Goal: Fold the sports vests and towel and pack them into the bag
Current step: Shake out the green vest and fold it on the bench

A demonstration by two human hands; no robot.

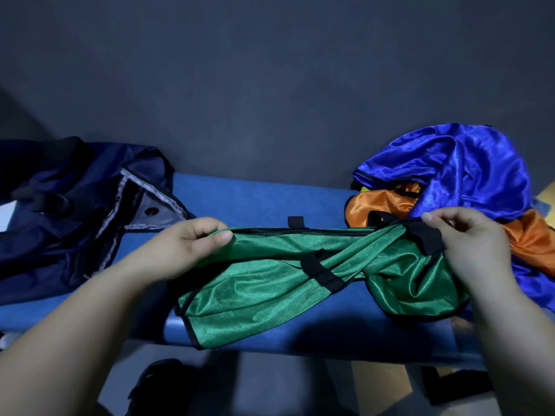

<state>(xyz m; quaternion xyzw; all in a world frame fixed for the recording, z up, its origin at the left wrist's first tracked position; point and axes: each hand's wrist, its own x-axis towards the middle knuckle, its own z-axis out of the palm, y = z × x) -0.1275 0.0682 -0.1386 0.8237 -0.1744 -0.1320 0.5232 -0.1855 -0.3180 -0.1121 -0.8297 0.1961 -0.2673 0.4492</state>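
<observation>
A shiny green sports vest (264, 292) with black trim lies stretched across the blue bench (258, 196), its lower edge hanging over the front. My left hand (183, 250) pinches its left end between thumb and fingers. My right hand (468, 238) grips the bunched right end by its black strap. A dark navy bag (75, 211) sits open at the left of the bench, its grey-edged flap turned back. At the right, a blue vest (462, 166) is heaped on an orange vest (369, 205). No towel is visible.
A dark grey wall stands right behind the bench. Below the bench front, dark shapes lie on the floor (162, 385), and a tan floor patch shows at the right. A white object edge shows at the far left.
</observation>
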